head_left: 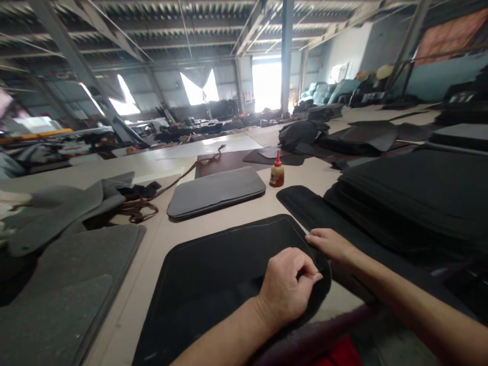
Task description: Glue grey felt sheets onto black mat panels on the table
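Note:
A large black panel (221,274) with rounded corners and a thin line along its border lies on the table in front of me. My left hand (290,284) is over its right side, thumb and finger pinched together close to the edge; whatever is between the fingertips is too small to make out. My right hand (330,244) is closed at the panel's right edge, its fingertips gripping the rim. Beyond the panel are a stack of grey rounded pieces (217,190) and a glue bottle (277,173) with a red nozzle.
Piles of black panels (415,193) rise on the right, with a black strip (301,203) beside them. Grey felt-like sheets (72,279) lie at left, near brown straps (139,209). A dark bundle (301,134) sits farther back on the beige table (125,290).

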{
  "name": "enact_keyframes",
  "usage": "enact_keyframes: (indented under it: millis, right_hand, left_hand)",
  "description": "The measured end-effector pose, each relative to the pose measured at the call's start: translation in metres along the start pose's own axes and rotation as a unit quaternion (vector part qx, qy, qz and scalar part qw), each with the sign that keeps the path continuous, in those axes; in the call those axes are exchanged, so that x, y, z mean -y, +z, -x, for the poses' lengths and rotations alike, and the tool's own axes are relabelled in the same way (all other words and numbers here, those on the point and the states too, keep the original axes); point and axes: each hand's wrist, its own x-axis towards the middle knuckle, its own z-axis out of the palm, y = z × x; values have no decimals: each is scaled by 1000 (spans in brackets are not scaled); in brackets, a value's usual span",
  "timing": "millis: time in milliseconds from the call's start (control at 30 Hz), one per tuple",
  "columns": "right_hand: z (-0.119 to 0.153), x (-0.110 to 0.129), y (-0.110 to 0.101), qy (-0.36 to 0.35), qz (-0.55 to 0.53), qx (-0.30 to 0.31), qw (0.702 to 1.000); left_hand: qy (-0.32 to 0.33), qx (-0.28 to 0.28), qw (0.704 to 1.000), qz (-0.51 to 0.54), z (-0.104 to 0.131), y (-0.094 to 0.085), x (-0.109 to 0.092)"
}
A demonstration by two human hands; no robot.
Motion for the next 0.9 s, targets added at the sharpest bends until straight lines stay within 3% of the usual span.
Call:
enact_keyframes:
  millis: [133, 233, 333, 467, 567, 633, 733, 833, 900]
  right_hand:
    - [1, 1, 5, 24, -24, 27, 999]
    - [0, 3, 6, 28, -27, 23, 999]
    - [-1, 4, 5, 24, -22, 20, 999]
    - [-2, 4, 4, 27, -17, 23, 999]
    - [-3, 3, 3, 38, -20, 41, 998]
    - [-3, 3, 1, 32, -8, 47, 998]
    - [-3, 2, -4, 10, 28, 45, 999]
    - [-4, 2, -9, -6, 72, 38, 997]
    - [-6, 2, -11, -18, 110, 27, 993]
  left_hand:
    - [73, 1, 997, 8, 13, -20, -13]
    - [164, 70, 984, -9, 26, -32, -25]
    - [170, 71, 983, -4, 37, -42, -38]
    - [95, -65, 992, 54, 48, -57, -54]
    - [39, -178, 972, 149, 53, -76, -63]
    - [-19, -272, 940, 206, 57, -94, -67]
    - [-99, -418, 866, 257, 64, -132, -70]
    - [-74, -505, 799, 319, 73, -180, -69]
    - [-16, -522, 781, 344, 84, -215, -65]
